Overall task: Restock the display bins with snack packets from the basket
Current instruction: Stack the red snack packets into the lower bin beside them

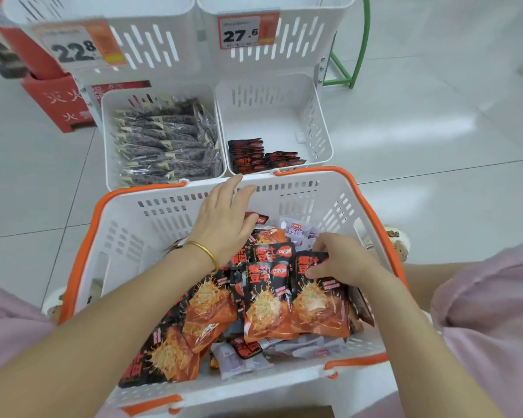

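A white basket with an orange rim [82, 251] sits in front of me, full of red-and-black snack packets [266, 303] and some pale purple packets [299, 233]. My left hand [224, 218], wearing a gold bangle, hovers flat over the far side of the pile with fingers straight, holding nothing. My right hand [341, 257] pinches the top edge of one red-and-black packet [317, 300] on the right of the pile. Beyond the basket, the lower right display bin [317, 128] holds a few red-and-black packets [254, 155] at its front left.
The lower left bin [107, 131] is packed with dark transparent packets [166, 143]. Two upper bins carry price tags reading 22.8 [76, 45] and 27.6 [243, 31]. A red cardboard stand [55, 101] sits left, a green metal frame [351, 61] right, on pale floor tiles.
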### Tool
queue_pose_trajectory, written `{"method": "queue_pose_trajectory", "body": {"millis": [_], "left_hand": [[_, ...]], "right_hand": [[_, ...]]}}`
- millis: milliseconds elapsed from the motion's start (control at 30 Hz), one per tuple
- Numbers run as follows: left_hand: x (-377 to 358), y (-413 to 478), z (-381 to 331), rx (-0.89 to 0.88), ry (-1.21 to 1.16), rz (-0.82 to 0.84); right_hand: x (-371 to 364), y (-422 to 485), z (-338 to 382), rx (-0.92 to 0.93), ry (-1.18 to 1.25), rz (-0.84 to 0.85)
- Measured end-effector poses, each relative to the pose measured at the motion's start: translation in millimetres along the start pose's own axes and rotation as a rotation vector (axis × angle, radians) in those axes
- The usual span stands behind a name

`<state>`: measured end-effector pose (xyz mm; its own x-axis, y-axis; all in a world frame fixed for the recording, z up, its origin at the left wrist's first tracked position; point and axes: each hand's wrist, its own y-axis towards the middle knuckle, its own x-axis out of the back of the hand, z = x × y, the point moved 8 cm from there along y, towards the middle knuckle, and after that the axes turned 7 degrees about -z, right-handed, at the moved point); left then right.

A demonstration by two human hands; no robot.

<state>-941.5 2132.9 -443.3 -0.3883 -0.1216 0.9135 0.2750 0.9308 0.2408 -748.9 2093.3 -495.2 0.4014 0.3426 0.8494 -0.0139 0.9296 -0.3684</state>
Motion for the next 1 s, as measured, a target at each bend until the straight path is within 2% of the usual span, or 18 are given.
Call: {"method": "queue_pose_trajectory", "body": {"millis": [100,167,267,367,500,567,700,800,867,933,1000], "left_hand": [[5,2,-8,0.028,-0.08,0.0],[5,6,-16,0.07,-0.223,0.018],[-2,8,-38,0.127,-0.541,0.18],[-12,4,-61,0.173,-0.761,0.378],[-20,4,-64,0.196,-0.804,0.428],[-21,7,-63,0.211,-0.808,0.413],[-23,15,-51,0.228,-0.795,0.364],[-22,27,-41,0.22,-0.792,0.341],[-18,41,-36,0.221,-0.748,0.317],[-11,61,-28,0.23,-0.741,0.244],[-3,84,-6,0.245,-0.658,0.071]], "right_hand": [[28,-7,3,0.054,0.205,-0.064],[52,-12,4,0.088,0.346,-0.113],[84,-20,4,0.107,0.602,-0.193],[98,-23,11,0.134,0.908,-0.162],[96,-14,27,0.208,1.149,-0.08],[92,-6,31,0.207,1.129,-0.086],[95,12,35,0.199,0.839,-0.166],[91,24,49,0.207,0.754,0.084],[94,37,58,0.231,0.651,0.149],[108,57,65,0.244,0.623,0.068],[132,82,67,0.232,0.711,-0.093]]}}
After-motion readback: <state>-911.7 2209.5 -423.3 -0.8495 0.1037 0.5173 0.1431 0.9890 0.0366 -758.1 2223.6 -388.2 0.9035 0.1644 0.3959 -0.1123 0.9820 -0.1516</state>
